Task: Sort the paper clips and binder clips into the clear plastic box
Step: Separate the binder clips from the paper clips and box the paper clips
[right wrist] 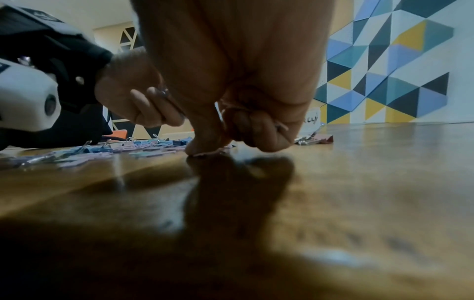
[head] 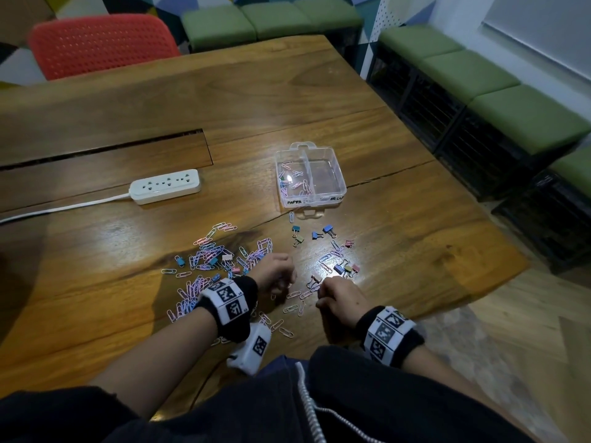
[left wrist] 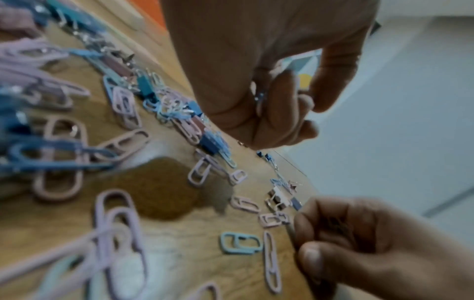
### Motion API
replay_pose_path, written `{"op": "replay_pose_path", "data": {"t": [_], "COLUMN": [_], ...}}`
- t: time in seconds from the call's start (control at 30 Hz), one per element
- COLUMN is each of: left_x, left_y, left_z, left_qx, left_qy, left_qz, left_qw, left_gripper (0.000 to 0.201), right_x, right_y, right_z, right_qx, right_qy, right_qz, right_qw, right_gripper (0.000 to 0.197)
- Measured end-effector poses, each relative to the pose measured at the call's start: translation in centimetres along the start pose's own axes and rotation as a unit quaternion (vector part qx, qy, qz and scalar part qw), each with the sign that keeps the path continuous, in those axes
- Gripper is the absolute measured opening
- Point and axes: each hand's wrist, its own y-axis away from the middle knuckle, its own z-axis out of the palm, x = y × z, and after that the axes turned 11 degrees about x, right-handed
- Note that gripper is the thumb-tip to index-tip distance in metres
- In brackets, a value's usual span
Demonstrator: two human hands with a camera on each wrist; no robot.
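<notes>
The clear plastic box (head: 339,169) stands open mid-table; its left compartment, labelled PAPER, holds several paper clips (head: 299,182), and the right one looks bare. A heap of pink and blue paper clips (head: 217,251) lies to the left of my hands. Small binder clips (head: 328,230) are scattered in front of the box, with more (head: 347,268) near my right hand. My left hand (head: 281,276) (left wrist: 269,101) hovers with fingers curled round a few clips. My right hand (head: 332,297) (right wrist: 251,130) is fisted on clips, one fingertip (right wrist: 202,148) pressing a pink clip on the wood.
A white power strip (head: 166,187) with its cord lies at the left, behind it a cable slot (head: 112,148) in the wooden table (head: 415,238). A red chair (head: 102,43) and green benches (head: 479,78) stand beyond. The table's right edge is close to the binder clips.
</notes>
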Motion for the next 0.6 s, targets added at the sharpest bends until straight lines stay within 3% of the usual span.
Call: {"op": "replay_pose_path", "data": {"t": [0.1,0.23,0.3,0.37,0.43,0.5,0.53,0.6], "left_x": [0.1,0.1,-0.1,-0.5,-0.7,-0.9,-0.9,-1.1], "left_y": [-0.2,0.3,0.5,0.7,1.1,1.4,1.4,1.4], "left_z": [-0.1,0.9,1.6,2.0,2.1,2.3,2.5,2.7], "left_qx": [-0.003,0.010,0.017,0.018,0.026,0.020,0.011,0.011], "left_qy": [0.055,-0.039,-0.150,-0.348,-0.523,-0.635,-0.663,-0.677], "left_qz": [-0.030,-0.027,0.000,0.078,0.142,0.180,0.189,0.195], "left_qw": [0.998,0.999,0.989,0.934,0.840,0.751,0.725,0.710], "left_gripper": [0.032,0.030,0.027,0.021,0.030,0.048,0.057,0.058], "right_x": [0.2,0.7,0.6,0.7,1.0,1.3,1.3,1.2], "right_y": [-0.1,-0.2,-0.2,-0.3,-0.5,-0.7,-0.6,-0.4], "right_z": [-0.1,0.0,0.0,-0.2,-0.7,-1.3,-1.7,-2.4], "right_qx": [-0.009,-0.012,-0.007,0.000,0.030,0.055,0.054,0.026], "right_qy": [0.024,0.058,0.063,0.033,-0.046,-0.150,-0.222,-0.392], "right_qz": [-0.019,-0.030,-0.035,-0.030,0.000,0.067,0.107,0.167], "right_qw": [0.999,0.998,0.997,0.999,0.998,0.985,0.968,0.904], "right_gripper": [0.013,0.023,0.024,0.018,0.022,0.026,0.025,0.022]}}
